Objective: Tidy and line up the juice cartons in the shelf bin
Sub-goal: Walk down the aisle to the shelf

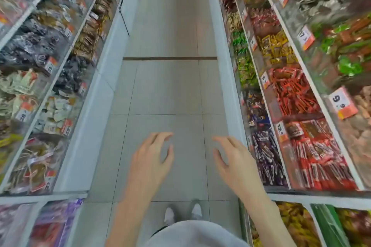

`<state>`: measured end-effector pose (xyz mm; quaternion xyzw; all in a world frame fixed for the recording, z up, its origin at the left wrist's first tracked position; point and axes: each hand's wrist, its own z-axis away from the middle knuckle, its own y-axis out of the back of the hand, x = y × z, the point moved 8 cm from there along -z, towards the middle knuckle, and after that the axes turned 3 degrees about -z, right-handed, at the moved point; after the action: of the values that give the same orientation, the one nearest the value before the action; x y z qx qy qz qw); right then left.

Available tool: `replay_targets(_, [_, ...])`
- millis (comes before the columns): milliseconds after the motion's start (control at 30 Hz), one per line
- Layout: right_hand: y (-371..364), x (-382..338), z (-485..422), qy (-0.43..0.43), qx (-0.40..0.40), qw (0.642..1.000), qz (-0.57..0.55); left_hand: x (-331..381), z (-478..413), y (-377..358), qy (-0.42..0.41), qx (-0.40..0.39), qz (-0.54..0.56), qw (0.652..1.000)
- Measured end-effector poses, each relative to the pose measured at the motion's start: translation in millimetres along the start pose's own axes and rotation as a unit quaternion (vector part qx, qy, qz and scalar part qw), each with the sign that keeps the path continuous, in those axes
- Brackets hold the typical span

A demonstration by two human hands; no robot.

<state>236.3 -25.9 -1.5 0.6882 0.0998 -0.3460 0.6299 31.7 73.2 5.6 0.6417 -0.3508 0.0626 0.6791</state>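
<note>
L hand (149,158) & R hand (235,158): fingers spread, loosely curled; price tag (342,102) reads "6".

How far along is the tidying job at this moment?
Done: nothing that shows. In hand: nothing; the bare left hand and the bare right hand hover empty, fingers loosely curved, over the grey tiled aisle floor. Left: all of it. The clear-fronted shelf bins on both sides hold blurred snack packets; no juice carton can be made out, so the bin must first be found.
</note>
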Motion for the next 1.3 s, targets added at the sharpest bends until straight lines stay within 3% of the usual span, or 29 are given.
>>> replay_targets(467, [1, 27, -168, 0.011, -0.02, 0.999, 0.025, -25, -114, -43, 0.061, -0.062, -0.033, 0.996])
replay_targets(867, [-1, 5, -428, -0.019, -0.013, 1.0, 0.006, -57, -385, -36, 0.074, -0.079, -0.011, 0.994])
replay_targets(1300, [-9, 58, -708, -0.095, -0.043, 0.995, -0.004, -69, -709, -79, 0.067, -0.114, -0.03, 0.991])
